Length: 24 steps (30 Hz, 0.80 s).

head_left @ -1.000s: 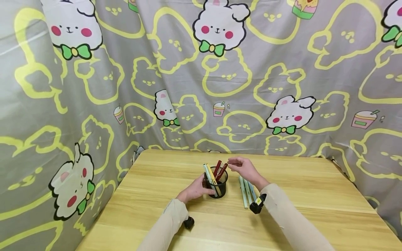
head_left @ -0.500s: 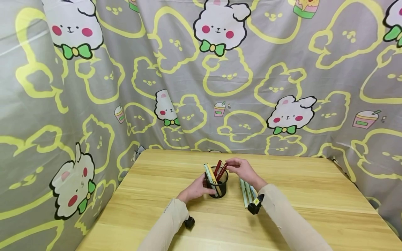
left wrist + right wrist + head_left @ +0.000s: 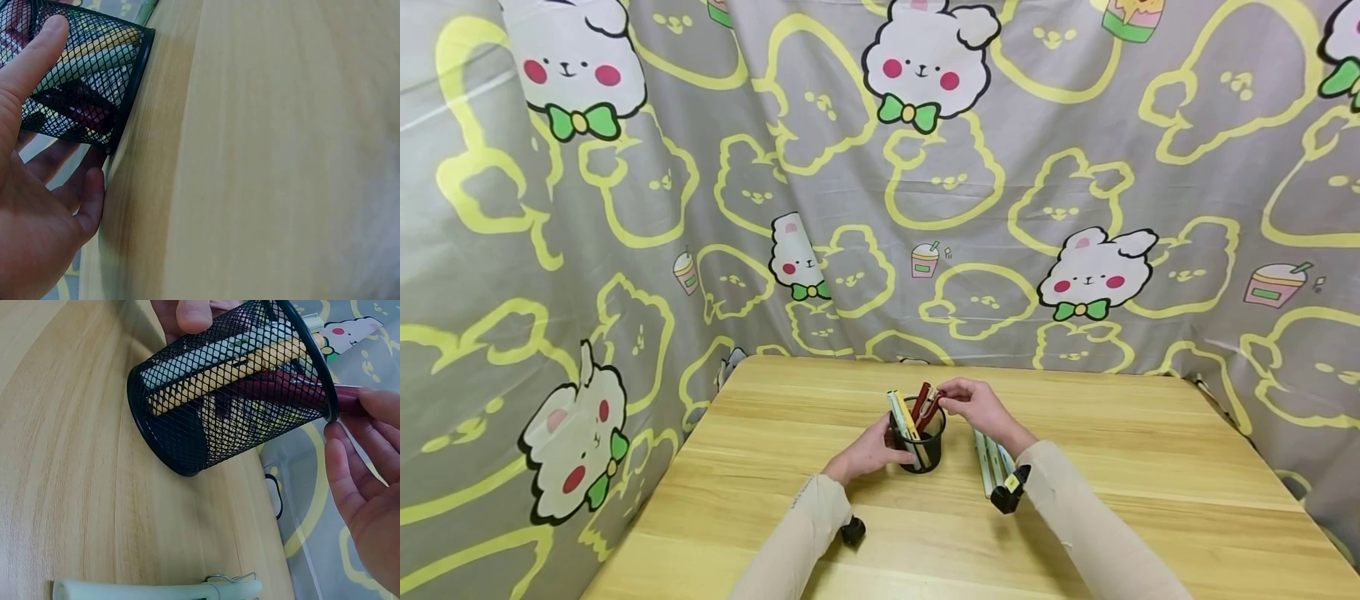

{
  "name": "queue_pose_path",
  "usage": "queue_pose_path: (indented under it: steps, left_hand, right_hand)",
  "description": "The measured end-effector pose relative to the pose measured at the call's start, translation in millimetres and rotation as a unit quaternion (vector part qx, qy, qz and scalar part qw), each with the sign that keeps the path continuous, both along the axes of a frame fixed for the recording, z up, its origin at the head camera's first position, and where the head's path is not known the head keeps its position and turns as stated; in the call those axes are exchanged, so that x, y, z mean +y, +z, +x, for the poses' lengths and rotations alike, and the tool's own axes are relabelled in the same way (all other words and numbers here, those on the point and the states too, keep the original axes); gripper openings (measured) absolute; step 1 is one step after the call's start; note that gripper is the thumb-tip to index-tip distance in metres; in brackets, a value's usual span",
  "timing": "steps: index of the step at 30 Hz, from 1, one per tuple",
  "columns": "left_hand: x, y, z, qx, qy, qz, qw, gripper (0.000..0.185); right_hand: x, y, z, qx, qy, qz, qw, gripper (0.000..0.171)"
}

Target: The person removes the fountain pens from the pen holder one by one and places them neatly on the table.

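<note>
A black mesh pen cup (image 3: 929,458) stands on the table, its near left side held by my left hand (image 3: 867,454). In the left wrist view the left thumb lies along the mesh and the other fingers wrap behind. The cup holds a yellow pen (image 3: 906,417), a pale green one beside it and dark red pens with metal clips. My right hand (image 3: 981,408) is at the cup's right rim. Its thumb and fingers pinch the top of a dark red pen (image 3: 351,400), whose lower part stands inside the cup.
Several pale green pens (image 3: 985,467) lie side by side on the wooden table (image 3: 1120,483), partly under my right wrist. One pale green pen (image 3: 144,591) shows a wire clip in the right wrist view. A patterned curtain (image 3: 850,167) hangs behind and to the left.
My right hand has moved slightly left and now pinches the dark red pen at the rim. The left hand and the cup stay in place.
</note>
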<state>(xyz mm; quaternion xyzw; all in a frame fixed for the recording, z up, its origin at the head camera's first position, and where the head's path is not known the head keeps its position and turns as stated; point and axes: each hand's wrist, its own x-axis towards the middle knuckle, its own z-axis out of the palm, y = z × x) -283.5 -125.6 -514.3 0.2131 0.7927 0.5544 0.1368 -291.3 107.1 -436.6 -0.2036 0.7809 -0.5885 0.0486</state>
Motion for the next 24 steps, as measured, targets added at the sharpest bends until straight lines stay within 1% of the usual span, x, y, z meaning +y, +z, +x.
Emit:
queue_pose_path:
  steps: [6,9,15,18,24]
  left_hand:
    - [0,-0.6,0.0,-0.004,-0.001,0.002,1.0000,0.073]
    - [0,0.4,0.4,-0.003,-0.001,0.001,1.0000,0.074]
    - [0,1.2,0.8,-0.005,0.003,-0.005,1.0000,0.074]
    - [0,1.5,1.1,-0.007,0.002,0.002,1.0000,0.074]
    - [0,0.9,1.4,-0.009,0.004,0.004,0.9999,0.074]
  right_hand:
    - [4,-16.4,-13.1,-0.003,-0.005,-0.011,1.000,0.024]
    - [6,-18.6,-14.4,0.000,-0.012,-0.013,1.000,0.025]
    - [7,-14.2,-13.5,0.008,-0.011,-0.025,1.000,0.027]
    - [8,-11.1,-13.7,0.015,-0.006,-0.024,1.000,0.029]
    - [13,-1.4,-10.2,0.017,-0.005,-0.031,0.999,0.027]
